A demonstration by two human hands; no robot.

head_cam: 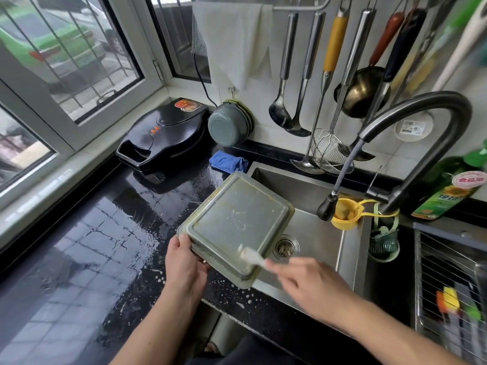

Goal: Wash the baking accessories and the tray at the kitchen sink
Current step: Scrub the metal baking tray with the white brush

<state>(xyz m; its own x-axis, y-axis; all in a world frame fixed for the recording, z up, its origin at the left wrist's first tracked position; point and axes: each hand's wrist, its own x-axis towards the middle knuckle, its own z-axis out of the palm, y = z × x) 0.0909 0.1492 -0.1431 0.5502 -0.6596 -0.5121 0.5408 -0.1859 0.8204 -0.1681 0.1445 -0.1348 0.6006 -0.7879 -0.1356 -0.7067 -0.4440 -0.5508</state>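
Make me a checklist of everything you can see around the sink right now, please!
Surface: black counter, wet and spattered.
Job's things: tray held upside down and tilted over the sink; white brush on its near edge.
Clutter: blue cloth, black griddle, yellow strainer, green bottle.
Grips: left hand holds the tray's corner; right hand holds the brush, blurred.
Cables: black cord runs up from behind the griddle.
Surroundings: hanging ladles, faucet, window.

One tray (234,222), one brush (253,256) and two hands, left (184,262) and right (311,285), sit near six o'clock. One sink (316,233), one tap (411,143) and one green bottle (448,191) lie toward three o'clock. At twelve o'clock hang seven utensils (287,69); on the desk (105,233) at ten o'clock are one black griddle (163,133) and one blue cloth (228,162).
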